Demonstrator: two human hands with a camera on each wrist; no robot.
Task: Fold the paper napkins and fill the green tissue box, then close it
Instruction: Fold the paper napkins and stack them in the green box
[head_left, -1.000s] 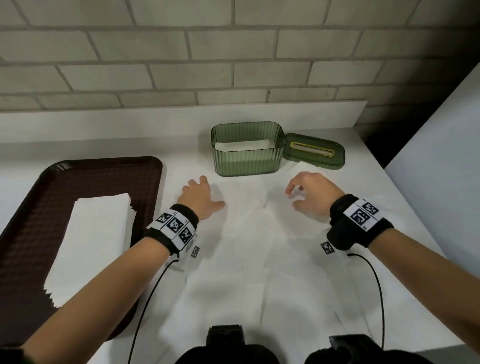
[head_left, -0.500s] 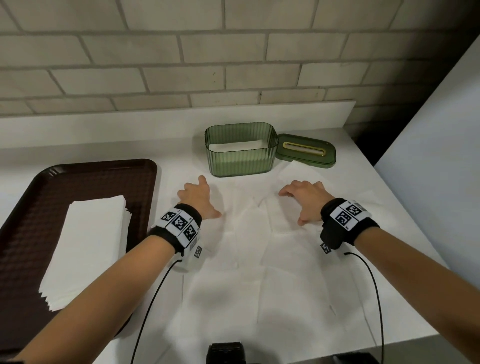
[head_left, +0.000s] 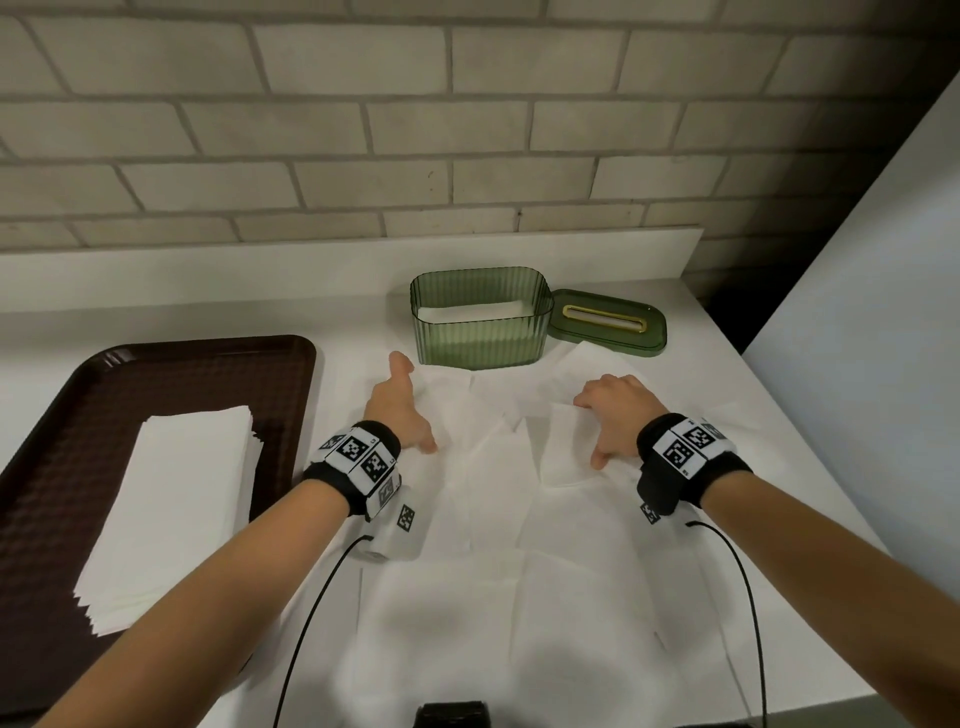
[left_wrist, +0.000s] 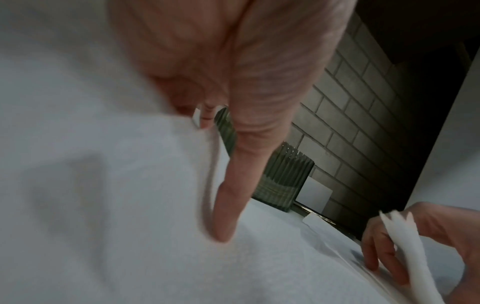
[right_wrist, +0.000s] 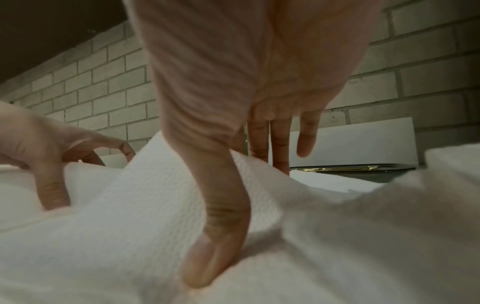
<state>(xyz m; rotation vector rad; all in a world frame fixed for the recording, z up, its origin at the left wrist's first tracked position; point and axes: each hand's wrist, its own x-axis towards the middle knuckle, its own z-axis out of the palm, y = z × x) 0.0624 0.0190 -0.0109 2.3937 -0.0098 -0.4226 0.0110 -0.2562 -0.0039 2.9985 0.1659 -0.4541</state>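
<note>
An unfolded white napkin (head_left: 493, 519) lies spread on the white counter in front of me. My left hand (head_left: 400, 410) is at its far left part, thumb (left_wrist: 233, 195) pressed on the sheet and fingers behind a raised edge, pinching it. My right hand (head_left: 610, 415) pinches a raised fold at the far right, thumb (right_wrist: 221, 226) on the near side and fingers behind. The green ribbed tissue box (head_left: 480, 338) stands open just beyond the napkin with white napkins low inside. Its green lid (head_left: 608, 325) with a gold slot lies flat to the right of it.
A dark brown tray (head_left: 62, 415) on the left holds a stack of folded napkins (head_left: 171, 509). A brick wall with a white ledge runs behind the counter. A pale panel stands to the right, past the counter's right edge.
Both hands have settled onto the napkin's far part and drawn slightly back toward me. The right hand's edge of the sheet now stands lifted into a fold.
</note>
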